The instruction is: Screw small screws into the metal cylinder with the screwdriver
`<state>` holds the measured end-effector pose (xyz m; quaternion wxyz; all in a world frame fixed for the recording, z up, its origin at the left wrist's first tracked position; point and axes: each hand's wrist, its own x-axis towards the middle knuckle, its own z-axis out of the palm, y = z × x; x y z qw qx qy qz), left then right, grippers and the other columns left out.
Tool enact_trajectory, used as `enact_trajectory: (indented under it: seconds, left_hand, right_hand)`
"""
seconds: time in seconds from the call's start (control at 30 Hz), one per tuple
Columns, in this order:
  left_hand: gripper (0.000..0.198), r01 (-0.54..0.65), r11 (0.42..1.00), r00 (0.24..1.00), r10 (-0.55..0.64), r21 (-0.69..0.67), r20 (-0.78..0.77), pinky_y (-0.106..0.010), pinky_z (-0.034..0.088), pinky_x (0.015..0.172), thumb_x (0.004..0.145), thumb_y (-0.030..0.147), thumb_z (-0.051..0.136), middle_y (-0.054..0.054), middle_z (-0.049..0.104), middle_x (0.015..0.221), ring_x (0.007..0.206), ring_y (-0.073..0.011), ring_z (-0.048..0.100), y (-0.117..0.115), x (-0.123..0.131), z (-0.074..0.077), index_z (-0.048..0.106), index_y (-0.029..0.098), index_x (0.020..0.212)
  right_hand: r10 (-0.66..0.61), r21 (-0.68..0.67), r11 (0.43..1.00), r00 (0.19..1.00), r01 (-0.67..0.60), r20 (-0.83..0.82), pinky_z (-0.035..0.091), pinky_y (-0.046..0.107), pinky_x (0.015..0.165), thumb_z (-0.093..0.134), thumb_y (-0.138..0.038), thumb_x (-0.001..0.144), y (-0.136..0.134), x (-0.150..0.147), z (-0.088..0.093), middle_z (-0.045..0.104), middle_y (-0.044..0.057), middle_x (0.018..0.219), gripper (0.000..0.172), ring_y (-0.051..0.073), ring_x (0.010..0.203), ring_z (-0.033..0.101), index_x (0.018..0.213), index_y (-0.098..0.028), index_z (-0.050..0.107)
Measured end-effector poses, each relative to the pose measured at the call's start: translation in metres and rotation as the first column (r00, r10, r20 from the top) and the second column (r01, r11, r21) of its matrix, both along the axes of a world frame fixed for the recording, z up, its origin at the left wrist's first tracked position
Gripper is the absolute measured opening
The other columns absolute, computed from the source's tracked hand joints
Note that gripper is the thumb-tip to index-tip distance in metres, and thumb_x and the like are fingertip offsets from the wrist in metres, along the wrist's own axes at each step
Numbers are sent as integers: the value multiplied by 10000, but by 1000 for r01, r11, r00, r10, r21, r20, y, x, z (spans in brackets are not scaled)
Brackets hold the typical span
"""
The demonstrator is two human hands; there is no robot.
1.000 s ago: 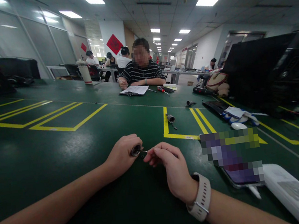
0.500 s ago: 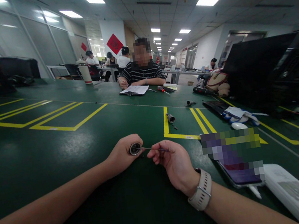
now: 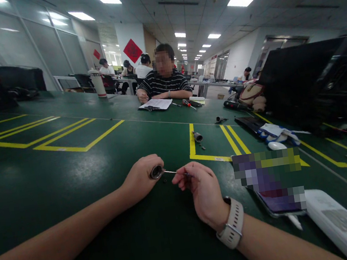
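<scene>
My left hand [image 3: 144, 173] is closed around a round, hollow metal part [image 3: 156, 172], whose open end faces me. From the side of that part a thin metal rod [image 3: 170, 172] runs to my right hand [image 3: 201, 188], which pinches its other end between thumb and fingers. The rod's near tip meets the part's rim or side; exactly where is too small to tell. A tiny dark ring [image 3: 165, 181] lies on the table just below the part. Farther off, another metal cup-shaped part [image 3: 197, 137] rests beside a few small dark pieces [image 3: 203, 147].
The green table [image 3: 78, 169] carries yellow tape outlines. On the right are a phone [image 3: 276, 199], a white box-like device [image 3: 344, 218], a white mouse [image 3: 277, 146] and gloves [image 3: 279, 132]. A person [image 3: 165, 81] sits opposite with a clipboard [image 3: 156, 105].
Both hands stay nearly in place. The metal part has turned slightly in my left hand, and my right hand with the rod has shifted a little.
</scene>
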<state>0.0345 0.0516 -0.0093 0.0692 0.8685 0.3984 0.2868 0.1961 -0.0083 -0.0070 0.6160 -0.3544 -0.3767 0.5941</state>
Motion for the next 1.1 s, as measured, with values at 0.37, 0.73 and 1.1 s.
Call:
enact_trajectory:
  seconds: [0.37,0.73,1.1]
  left_hand:
    - [155,62,998,997,-62,8,39,-244,330,562,765,142,475,19,462,625,605,-125,453,-3,1,2,457,167,614]
    - [158,68,998,997,-68,0,35,-237,330,547,779,168,484,17,466,635,600,-121,450,-2,1,-1,455,170,623]
    - [142,-47,998,999,47,-50,11,-245,338,550,746,175,496,17,472,632,598,-134,460,0,1,0,442,177,614]
  right_hand:
    - [106,-43,993,993,-108,-41,369,251,534,491,-199,713,1,1,1,654,52,599,174,123,531,520,632,-127,628]
    - [98,-93,990,991,-107,-94,358,233,508,493,-192,683,5,2,2,648,55,555,171,114,493,509,607,-119,628]
    - [13,-37,999,999,-14,-33,342,228,478,497,-203,684,1,0,0,626,39,533,175,109,478,492,582,-129,617]
